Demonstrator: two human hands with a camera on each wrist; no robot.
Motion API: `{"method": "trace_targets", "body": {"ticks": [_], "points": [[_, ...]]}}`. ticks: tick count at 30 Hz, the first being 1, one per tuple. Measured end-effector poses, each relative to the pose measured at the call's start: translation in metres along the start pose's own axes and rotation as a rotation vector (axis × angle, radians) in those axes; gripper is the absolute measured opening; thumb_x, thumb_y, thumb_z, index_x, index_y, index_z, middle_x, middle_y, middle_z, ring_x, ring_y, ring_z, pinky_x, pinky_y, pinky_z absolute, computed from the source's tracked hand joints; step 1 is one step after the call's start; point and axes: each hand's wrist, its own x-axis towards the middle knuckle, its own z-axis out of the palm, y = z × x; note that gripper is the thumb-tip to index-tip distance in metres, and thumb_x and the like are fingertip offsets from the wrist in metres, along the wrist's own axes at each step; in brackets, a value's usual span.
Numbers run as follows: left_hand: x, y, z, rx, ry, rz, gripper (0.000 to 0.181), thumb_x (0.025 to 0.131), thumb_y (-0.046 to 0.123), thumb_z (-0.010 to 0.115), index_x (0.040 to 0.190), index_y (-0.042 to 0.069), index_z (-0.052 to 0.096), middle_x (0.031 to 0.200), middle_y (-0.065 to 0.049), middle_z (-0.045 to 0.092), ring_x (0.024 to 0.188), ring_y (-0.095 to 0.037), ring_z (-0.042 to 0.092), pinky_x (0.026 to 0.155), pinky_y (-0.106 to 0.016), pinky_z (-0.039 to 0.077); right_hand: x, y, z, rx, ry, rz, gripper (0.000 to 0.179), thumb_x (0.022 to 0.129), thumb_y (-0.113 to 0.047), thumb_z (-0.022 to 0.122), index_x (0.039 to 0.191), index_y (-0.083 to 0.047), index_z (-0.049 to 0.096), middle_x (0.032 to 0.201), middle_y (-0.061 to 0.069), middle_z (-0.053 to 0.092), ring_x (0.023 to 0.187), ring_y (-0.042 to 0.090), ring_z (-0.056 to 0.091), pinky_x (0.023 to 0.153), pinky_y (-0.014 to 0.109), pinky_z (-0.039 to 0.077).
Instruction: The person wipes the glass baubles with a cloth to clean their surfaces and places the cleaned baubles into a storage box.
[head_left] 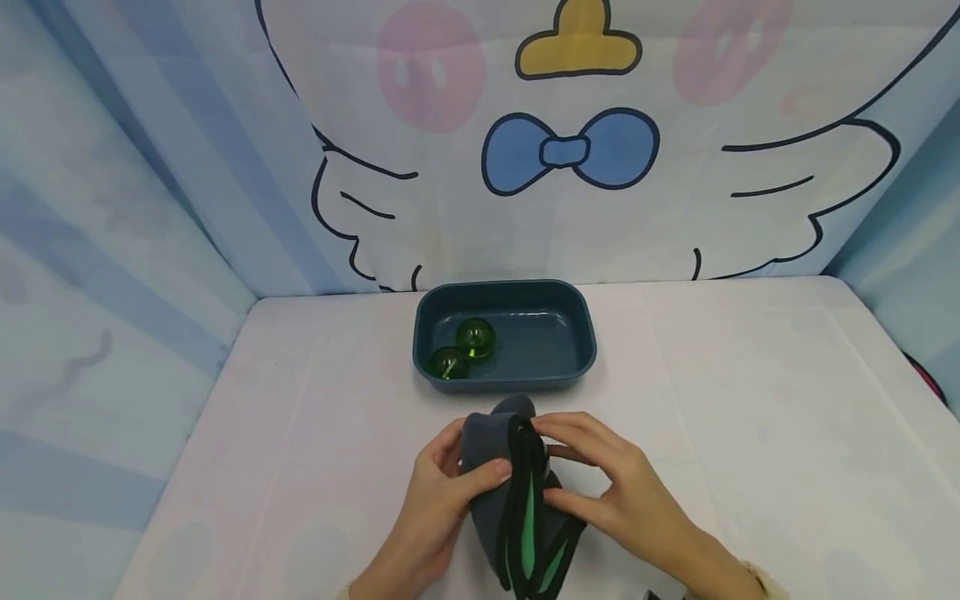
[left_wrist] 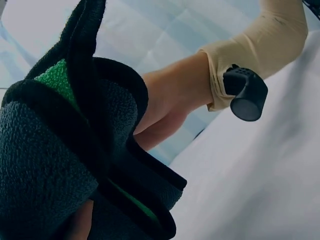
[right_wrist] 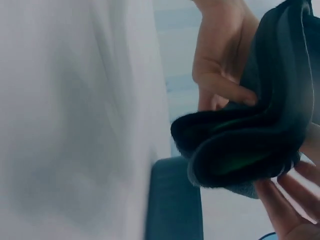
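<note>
A folded cloth (head_left: 487,442), grey-blue outside and green inside with black edging, is held up between both hands, just in front of the tray. My left hand (head_left: 442,492) grips its left side, thumb lying across the front. On the other side, my right hand (head_left: 615,471) pinches the black-edged folds between thumb and fingers. Several layers of the cloth (right_wrist: 240,145) show in the right wrist view, with green between them. The cloth (left_wrist: 45,160) covers most of the left hand in the left wrist view.
Beyond the hands stands a dark teal tray (head_left: 540,379) with a green glassy ball (head_left: 476,337) and a second green ball (head_left: 448,363) at its left end. A white cloth covers the table (head_left: 750,433). Printed curtains (head_left: 570,233) hang behind and at both sides.
</note>
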Motion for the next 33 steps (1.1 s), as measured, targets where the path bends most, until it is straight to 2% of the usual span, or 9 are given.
{"method": "trace_targets", "body": {"ticks": [5, 9, 11, 14, 17, 19, 23, 27, 33], "points": [[0.000, -0.001, 0.000, -0.006, -0.006, 0.000, 0.057, 0.078, 0.012, 0.081, 0.130, 0.007, 0.057, 0.124, -0.010, 0.062, 0.106, -0.021, 0.061, 0.086, -0.032, 0.055, 0.000, 0.002, -0.002, -0.096, -0.019, -0.092, 0.059, 0.079, 0.000, 0.080, 0.134, -0.009, 0.060, 0.135, 0.007, 0.058, 0.125, 0.012, 0.057, 0.099, 0.019, 0.048], [0.000, -0.001, -0.001, -0.019, -0.020, 0.005, 0.057, 0.079, 0.011, 0.081, 0.130, 0.006, 0.057, 0.124, -0.010, 0.062, 0.108, -0.021, 0.059, 0.088, -0.032, 0.054, 0.004, 0.001, -0.001, 0.002, -0.006, -0.077, 0.054, 0.081, 0.001, 0.077, 0.132, -0.005, 0.061, 0.132, 0.011, 0.060, 0.122, 0.011, 0.059, 0.094, 0.025, 0.053], [-0.001, -0.001, -0.001, -0.024, -0.020, 0.020, 0.055, 0.079, 0.010, 0.080, 0.129, 0.006, 0.057, 0.123, -0.009, 0.062, 0.109, -0.021, 0.058, 0.090, -0.033, 0.053, 0.006, 0.001, 0.000, 0.106, -0.012, 0.000, 0.051, 0.083, -0.001, 0.076, 0.132, -0.004, 0.061, 0.131, 0.012, 0.061, 0.120, 0.011, 0.061, 0.089, 0.030, 0.056], [-0.001, -0.002, -0.002, -0.027, -0.018, 0.054, 0.053, 0.079, 0.008, 0.079, 0.128, 0.005, 0.057, 0.121, -0.008, 0.062, 0.109, -0.022, 0.055, 0.091, -0.034, 0.052, 0.008, 0.000, 0.001, 0.248, -0.020, 0.187, 0.047, 0.087, -0.006, 0.073, 0.133, -0.004, 0.061, 0.130, 0.014, 0.061, 0.115, 0.010, 0.063, 0.085, 0.033, 0.058], [0.000, -0.003, -0.001, -0.032, -0.019, 0.064, 0.053, 0.080, 0.008, 0.079, 0.128, 0.005, 0.057, 0.122, -0.008, 0.062, 0.110, -0.021, 0.055, 0.092, -0.034, 0.052, 0.008, 0.000, 0.003, 0.246, 0.004, 0.328, 0.043, 0.090, -0.014, 0.072, 0.131, -0.007, 0.062, 0.127, 0.014, 0.063, 0.107, 0.009, 0.064, 0.082, 0.028, 0.059], [0.002, -0.004, -0.001, -0.042, -0.025, 0.050, 0.054, 0.081, 0.010, 0.078, 0.130, 0.004, 0.055, 0.123, -0.009, 0.061, 0.110, -0.020, 0.056, 0.092, -0.032, 0.053, 0.006, 0.000, 0.005, 0.187, 0.029, 0.350, 0.041, 0.090, -0.018, 0.072, 0.130, -0.010, 0.064, 0.124, 0.011, 0.065, 0.104, 0.008, 0.065, 0.080, 0.025, 0.059], [0.005, -0.005, -0.001, -0.071, -0.031, 0.017, 0.058, 0.083, 0.012, 0.075, 0.135, 0.003, 0.051, 0.128, -0.010, 0.060, 0.112, -0.017, 0.059, 0.093, -0.029, 0.054, 0.004, 0.001, 0.010, 0.073, 0.069, 0.257, 0.041, 0.091, -0.017, 0.072, 0.130, -0.014, 0.064, 0.121, 0.004, 0.068, 0.105, 0.011, 0.066, 0.082, 0.025, 0.058], [0.006, -0.003, -0.002, -0.084, -0.027, 0.027, 0.059, 0.083, 0.011, 0.075, 0.136, 0.002, 0.050, 0.128, -0.012, 0.060, 0.112, -0.018, 0.060, 0.092, -0.029, 0.054, 0.003, 0.002, 0.011, 0.051, 0.060, 0.161, 0.050, 0.088, -0.013, 0.075, 0.135, -0.019, 0.060, 0.127, -0.001, 0.064, 0.112, 0.012, 0.064, 0.085, 0.028, 0.058], [0.005, -0.001, -0.003, -0.073, -0.015, 0.035, 0.056, 0.082, 0.010, 0.075, 0.133, 0.002, 0.052, 0.123, -0.010, 0.063, 0.109, -0.018, 0.062, 0.090, -0.030, 0.055, 0.004, 0.002, 0.010, -0.014, 0.049, 0.035, 0.065, 0.080, -0.006, 0.082, 0.139, -0.015, 0.055, 0.134, 0.003, 0.059, 0.121, 0.015, 0.059, 0.089, 0.032, 0.057]]}}
